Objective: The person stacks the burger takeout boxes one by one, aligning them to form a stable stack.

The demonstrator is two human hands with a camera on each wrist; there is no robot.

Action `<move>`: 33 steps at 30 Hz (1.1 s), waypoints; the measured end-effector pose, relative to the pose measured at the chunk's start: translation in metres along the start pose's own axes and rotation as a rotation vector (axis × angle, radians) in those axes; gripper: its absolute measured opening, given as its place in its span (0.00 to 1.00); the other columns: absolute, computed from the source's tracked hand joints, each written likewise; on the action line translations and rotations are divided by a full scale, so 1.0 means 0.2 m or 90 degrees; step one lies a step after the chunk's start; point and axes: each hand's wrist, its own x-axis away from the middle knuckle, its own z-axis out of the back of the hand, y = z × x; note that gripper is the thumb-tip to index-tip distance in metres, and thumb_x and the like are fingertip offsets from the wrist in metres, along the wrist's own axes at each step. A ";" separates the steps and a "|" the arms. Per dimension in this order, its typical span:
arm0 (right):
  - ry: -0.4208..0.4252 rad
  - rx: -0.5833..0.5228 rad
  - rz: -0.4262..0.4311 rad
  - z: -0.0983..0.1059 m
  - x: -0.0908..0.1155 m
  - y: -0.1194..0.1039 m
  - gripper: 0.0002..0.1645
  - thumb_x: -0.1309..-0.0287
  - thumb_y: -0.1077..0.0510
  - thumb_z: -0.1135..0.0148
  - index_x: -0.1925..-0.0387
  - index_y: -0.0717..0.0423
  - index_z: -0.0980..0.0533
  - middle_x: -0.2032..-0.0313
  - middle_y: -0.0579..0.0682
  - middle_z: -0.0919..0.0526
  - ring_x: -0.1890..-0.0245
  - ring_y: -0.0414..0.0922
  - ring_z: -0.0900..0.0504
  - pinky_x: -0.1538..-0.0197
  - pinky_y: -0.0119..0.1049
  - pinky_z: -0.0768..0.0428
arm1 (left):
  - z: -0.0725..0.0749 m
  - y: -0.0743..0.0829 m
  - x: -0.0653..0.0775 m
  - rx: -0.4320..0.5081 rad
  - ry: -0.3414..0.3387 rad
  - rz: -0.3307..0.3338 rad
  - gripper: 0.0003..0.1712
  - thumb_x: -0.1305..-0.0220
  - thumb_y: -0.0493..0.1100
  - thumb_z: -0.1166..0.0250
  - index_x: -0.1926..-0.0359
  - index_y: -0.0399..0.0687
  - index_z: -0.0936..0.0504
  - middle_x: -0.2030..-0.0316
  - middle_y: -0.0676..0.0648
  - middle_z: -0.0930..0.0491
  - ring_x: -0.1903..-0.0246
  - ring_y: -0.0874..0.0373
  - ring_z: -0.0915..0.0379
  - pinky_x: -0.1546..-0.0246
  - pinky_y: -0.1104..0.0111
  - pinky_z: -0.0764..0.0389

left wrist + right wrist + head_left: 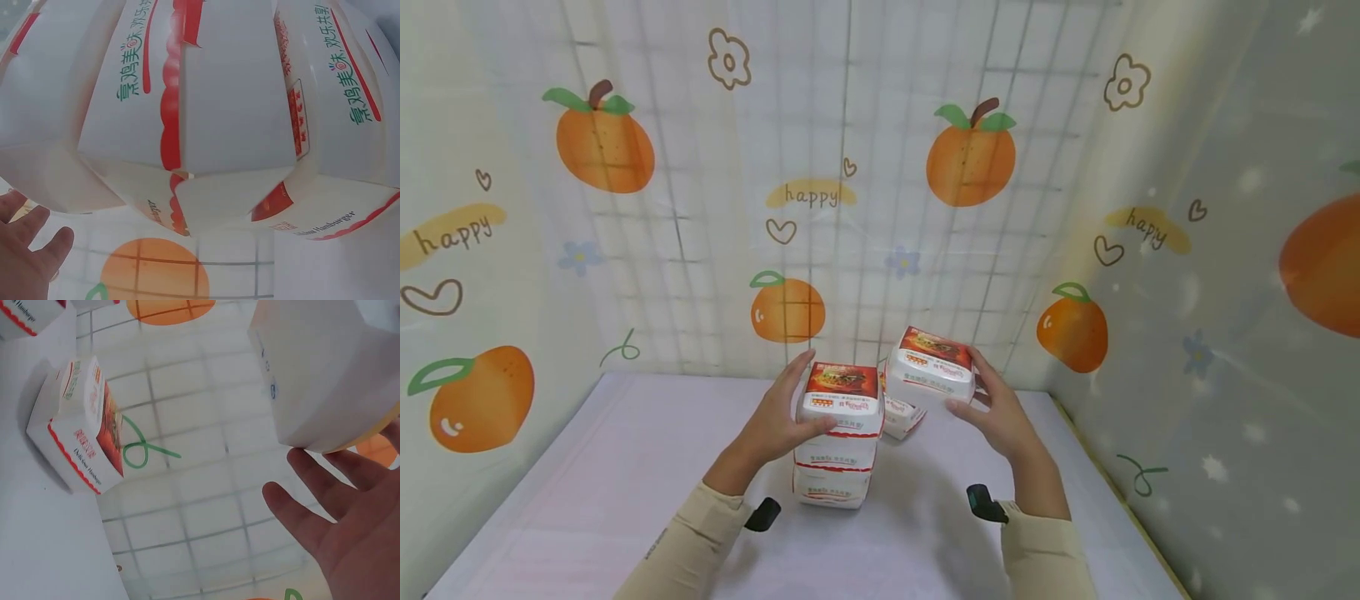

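Observation:
White and red hamburger boxes with printed burger pictures stand in a stack (pixel 835 483) on the table. My left hand (pixel 778 417) holds the top hamburger box (pixel 842 383), its thumb across the front and its fingers along the left side. In the left wrist view several fingertips show beside that box. To the right, my right hand (pixel 1000 408) grips another hamburger box (pixel 928 362) off the table, slightly tilted, by its right side. The right wrist view shows its fingers under the white bottom edge. A further hamburger box (pixel 81 431) lies behind, partly hidden in the head view.
The white table (pixel 640 492) meets a hanging curtain (pixel 880 108) printed with oranges at its back. A grid shows through the curtain. More curtain hangs close along the right side (pixel 1247 375), past the table's yellowish edge (pixel 1120 492).

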 end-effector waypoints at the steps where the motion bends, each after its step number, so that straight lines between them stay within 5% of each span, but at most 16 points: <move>1: 0.001 -0.001 -0.001 -0.01 0.00 -0.01 0.58 0.46 0.48 0.29 0.24 0.31 0.55 0.26 0.55 0.49 0.34 0.62 0.38 0.44 0.59 0.27 | 0.00 0.00 0.00 0.001 0.000 0.000 0.59 0.51 0.69 0.30 0.24 0.64 0.50 0.27 0.54 0.48 0.30 0.50 0.49 0.41 0.37 0.39; 23: -0.014 -0.018 0.027 -0.12 -0.07 -0.13 0.58 0.49 0.47 0.28 0.24 0.31 0.53 0.26 0.50 0.48 0.32 0.59 0.39 0.46 0.57 0.24 | 0.00 0.04 -0.02 0.014 -0.003 -0.016 0.57 0.50 0.66 0.28 0.25 0.67 0.49 0.28 0.52 0.45 0.33 0.42 0.44 0.43 0.38 0.36; 33: -0.032 -0.030 0.061 -0.21 -0.11 -0.20 0.59 0.50 0.45 0.27 0.24 0.34 0.52 0.26 0.51 0.48 0.32 0.59 0.39 0.44 0.60 0.27 | 0.00 0.03 -0.03 0.029 -0.002 -0.002 0.57 0.51 0.64 0.27 0.25 0.70 0.50 0.32 0.52 0.39 0.38 0.51 0.38 0.46 0.41 0.30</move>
